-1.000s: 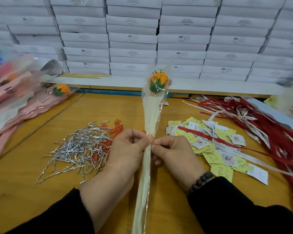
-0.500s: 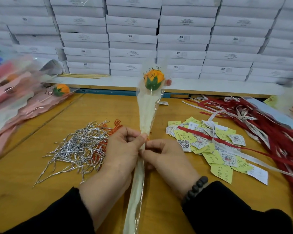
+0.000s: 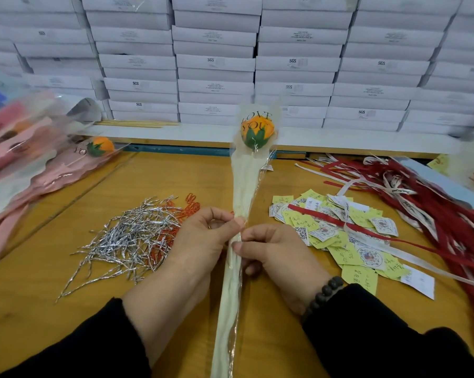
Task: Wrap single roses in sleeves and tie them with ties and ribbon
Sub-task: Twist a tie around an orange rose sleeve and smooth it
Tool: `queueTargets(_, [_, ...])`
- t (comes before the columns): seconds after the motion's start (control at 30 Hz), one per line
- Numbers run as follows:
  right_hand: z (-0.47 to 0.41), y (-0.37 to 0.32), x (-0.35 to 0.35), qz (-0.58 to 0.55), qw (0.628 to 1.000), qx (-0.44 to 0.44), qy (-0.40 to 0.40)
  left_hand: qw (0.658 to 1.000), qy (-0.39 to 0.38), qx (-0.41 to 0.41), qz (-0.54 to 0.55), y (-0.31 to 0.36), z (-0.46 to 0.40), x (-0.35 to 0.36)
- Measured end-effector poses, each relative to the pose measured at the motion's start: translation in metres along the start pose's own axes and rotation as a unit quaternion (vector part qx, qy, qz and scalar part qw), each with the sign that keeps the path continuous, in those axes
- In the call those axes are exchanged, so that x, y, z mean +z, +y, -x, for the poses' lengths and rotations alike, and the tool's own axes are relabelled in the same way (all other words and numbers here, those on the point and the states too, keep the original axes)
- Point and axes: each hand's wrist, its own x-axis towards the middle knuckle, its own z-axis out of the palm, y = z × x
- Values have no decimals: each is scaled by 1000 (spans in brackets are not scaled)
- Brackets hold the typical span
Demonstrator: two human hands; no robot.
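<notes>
At the left edge of the desk (image 3: 34, 271) lies a blurry pile of wrapped roses (image 3: 25, 162); only one orange flower head shows clearly, and the pile is cut off by the frame. Next comes a heap of silver ties (image 3: 126, 241), with some orange ties (image 3: 186, 205) partly hidden behind the left hand (image 3: 200, 241). That hand pinches the sleeve (image 3: 246, 186) at its narrow part, thumb and fingers closed on it. The rose (image 3: 257, 132) stands upright inside the sleeve, above the middle of the desk; its stem is hard to see through the pale wrap. The sleeve's bottom end runs out of the frame. The right hand (image 3: 274, 255) pinches the sleeve just beside the left. Whether a tie sits between the fingers cannot be told. Further right lie yellow tags (image 3: 361, 257), then red ribbons (image 3: 435, 214) reaching the right edge.
</notes>
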Motion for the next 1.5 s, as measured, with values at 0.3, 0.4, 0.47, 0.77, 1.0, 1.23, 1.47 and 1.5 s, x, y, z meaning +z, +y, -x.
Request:
queueTargets(0.3, [1,-1,-1,-13,1000,4,-27,999,-24,2,22,4,2,-1])
queueTargets(0.4, [2,-2,-1,9,1000,-9,-28,999,-16,3,28,5,4,0])
queueTargets(0.47, [1,-3,-1,36,999,-18,-23,1000,-14,1,26,6,4,0])
queueTargets(0.77, [-1,-3,-10,109,992,-61,3,1000,-4,-13,7,1,5,1])
queueTargets(1.0, [0,-26,-43,277,957,-81,3,997,18,-19,67,4,5,4])
queueTargets(1.23, [8,-47,-137,531,836,0,138,997,27,-23,75,6,6,4])
queueTargets(1.47, [13,-31,-162,573,796,171,94,996,38,-29,69,6,5,3])
queueTargets(1.5, [12,-29,-162,578,792,173,92,997,38,-30,67,6,5,3])
